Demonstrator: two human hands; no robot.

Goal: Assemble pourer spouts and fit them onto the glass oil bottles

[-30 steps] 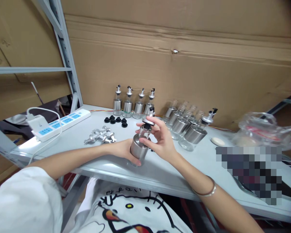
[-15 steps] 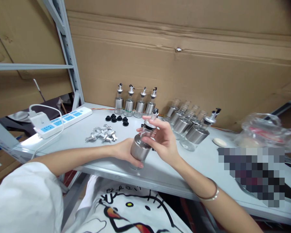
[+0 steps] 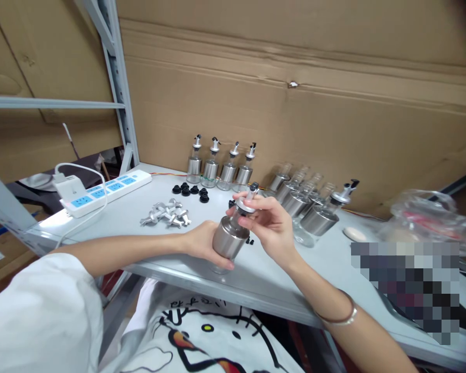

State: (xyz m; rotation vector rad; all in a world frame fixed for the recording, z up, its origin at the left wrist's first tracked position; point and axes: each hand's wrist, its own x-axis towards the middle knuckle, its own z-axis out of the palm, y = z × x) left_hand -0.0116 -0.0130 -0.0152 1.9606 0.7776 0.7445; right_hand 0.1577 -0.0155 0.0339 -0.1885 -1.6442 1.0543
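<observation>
My left hand is wrapped around the steel-sleeved body of a glass oil bottle near the table's front edge. The bottle tilts slightly to the right. In its mouth sits a silver pour spout with a dark tip. The fingers and thumb of my right hand are closed on the spout's collar. Small black parts lie behind the bottle, partly hidden by it and my right hand. To the left are a pile of silver spout pieces and several black stoppers.
Several bottles with spouts stand along the cardboard wall. Right of them are open bottles and one spouted bottle. A power strip lies left; a white oval object and plastic bags lie right.
My right hand's fingers have drawn in closer around the spout's collar. The held bottle leans slightly more to the right. The whole view has shifted a little.
</observation>
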